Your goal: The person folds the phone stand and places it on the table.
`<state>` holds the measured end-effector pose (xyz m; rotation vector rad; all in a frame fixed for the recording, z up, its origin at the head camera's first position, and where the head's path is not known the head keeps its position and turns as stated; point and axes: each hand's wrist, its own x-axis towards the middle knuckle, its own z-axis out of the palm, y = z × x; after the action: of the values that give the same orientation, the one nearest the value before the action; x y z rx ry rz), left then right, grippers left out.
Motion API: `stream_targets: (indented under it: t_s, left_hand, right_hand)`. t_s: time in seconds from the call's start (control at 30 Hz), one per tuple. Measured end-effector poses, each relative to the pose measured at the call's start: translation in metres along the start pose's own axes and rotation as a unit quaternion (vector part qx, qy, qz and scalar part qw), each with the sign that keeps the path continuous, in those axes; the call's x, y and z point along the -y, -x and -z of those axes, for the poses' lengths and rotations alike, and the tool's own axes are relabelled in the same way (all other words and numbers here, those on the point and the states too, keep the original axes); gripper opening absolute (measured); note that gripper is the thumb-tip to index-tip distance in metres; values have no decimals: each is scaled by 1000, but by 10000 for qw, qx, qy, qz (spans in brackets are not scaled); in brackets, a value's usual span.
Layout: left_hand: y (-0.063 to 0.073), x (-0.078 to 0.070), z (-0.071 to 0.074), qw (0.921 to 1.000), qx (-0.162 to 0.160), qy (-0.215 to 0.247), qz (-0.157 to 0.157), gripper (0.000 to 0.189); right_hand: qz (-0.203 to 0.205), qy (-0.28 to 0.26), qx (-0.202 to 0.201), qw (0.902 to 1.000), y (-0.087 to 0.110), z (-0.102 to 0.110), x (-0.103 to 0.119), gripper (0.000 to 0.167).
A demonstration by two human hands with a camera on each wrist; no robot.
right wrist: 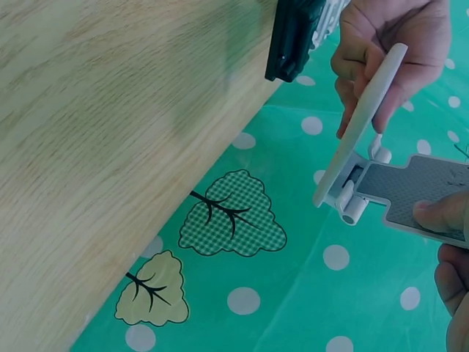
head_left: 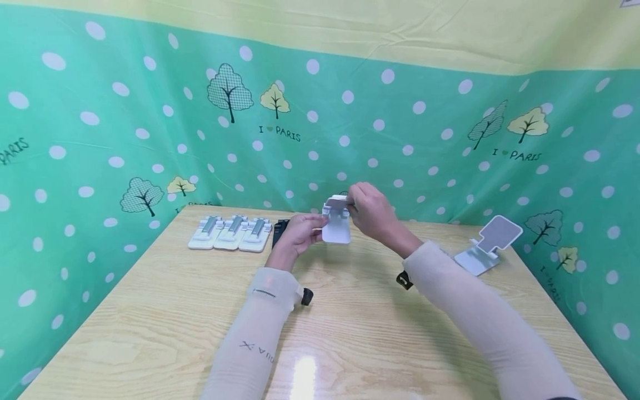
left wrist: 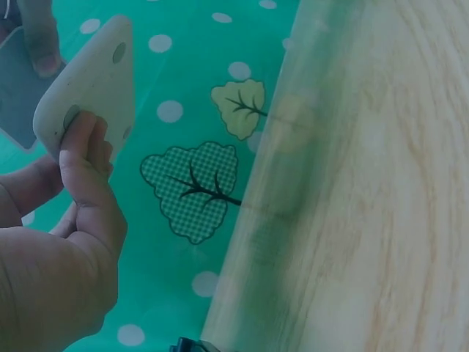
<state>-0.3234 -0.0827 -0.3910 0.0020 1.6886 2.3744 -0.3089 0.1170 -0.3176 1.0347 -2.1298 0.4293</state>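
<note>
A white folding phone stand (head_left: 336, 229) is held up over the far part of the table, partly unfolded. My left hand (head_left: 301, 233) pinches its base by the edge; in the left wrist view, the fingers press the underside (left wrist: 121, 92) with its round grey feet. With thumb and fingers, my right hand (head_left: 372, 211) grips the hinged support plate. The right wrist view shows that plate's grey pad (right wrist: 414, 187) under the right thumb, swung out at an angle from the base (right wrist: 363, 121). Hinge knobs (right wrist: 352, 209) join the two parts.
Three folded white phone stands (head_left: 229, 234) lie side by side at the back left. Beside them is a black stand (head_left: 279, 229), partly behind the left hand. An unfolded stand (head_left: 492, 244) stands at the right. A patterned curtain (head_left: 345, 122) hangs behind the wooden table (head_left: 350, 333).
</note>
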Motion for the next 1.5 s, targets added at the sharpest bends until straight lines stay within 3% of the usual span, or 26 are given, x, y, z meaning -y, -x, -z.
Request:
stream_targets:
  t_s: [0.23, 0.5, 0.9, 1.07, 1.3, 1.5]
  left_hand:
    - [2, -3, 0, 9998, 38, 171, 14, 27]
    - [3, -3, 2, 9996, -41, 276, 63, 26]
    - [1, 0, 6, 9983, -339, 401, 270, 25]
    - [3, -3, 8, 9974, -312, 501, 407, 25]
    - [4, -7, 8, 9966, -76, 678, 459, 30]
    - [6, -8, 10, 9964, -92, 683, 498, 33]
  right_hand:
    - [176, 74, -106, 9998, 3, 0, 1, 24]
    - [467, 470, 133, 9977, 8, -2, 7, 19]
    - [382, 116, 653, 9971, 14, -2, 12, 4]
    - [547, 179, 838, 9948, 17, -2, 15, 6]
    - [560, 226, 606, 9963, 17, -2, 16, 6]
    - [695, 292, 725, 9945, 22, -5, 19, 12]
